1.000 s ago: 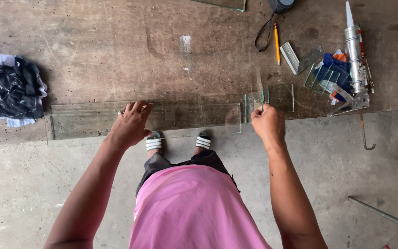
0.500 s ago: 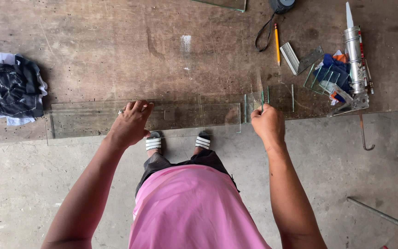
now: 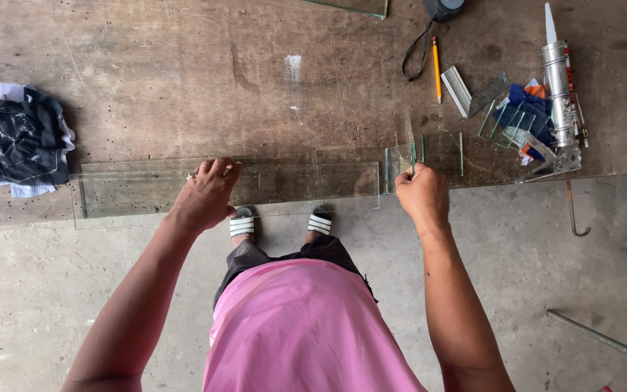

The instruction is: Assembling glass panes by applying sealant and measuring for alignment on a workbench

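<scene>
While the left hand (image 3: 205, 194) is lying flat, fingers spread, on a long glass strip (image 3: 146, 187) along the near edge of the bench (image 3: 183, 80), the right hand (image 3: 421, 194) is pinching a small glass piece (image 3: 429, 154) just past the strip's right end. The left grip is fully open and closed around nothing; it is pressing down only. The right grip is closed, thumb against fingers, on the near edge of the small piece, which is resting beside the strip with a narrow gap between them; whether a cutter is also in that hand cannot be told.

The step in hand appears to be separating or lifting away the short offcut while the long strip is being steadied. The next move is likely calling for continued downward pressure from the left hand and a careful, level lift by the right, since the strip is overhanging the near edge and bare glass edges are sharp.

Toward the far right corner are lying a pencil (image 3: 437, 69), a sealant gun (image 3: 559, 94) and stacked glass offcuts (image 3: 506, 120); a dark cloth (image 3: 16, 141) is sitting at the left edge.
</scene>
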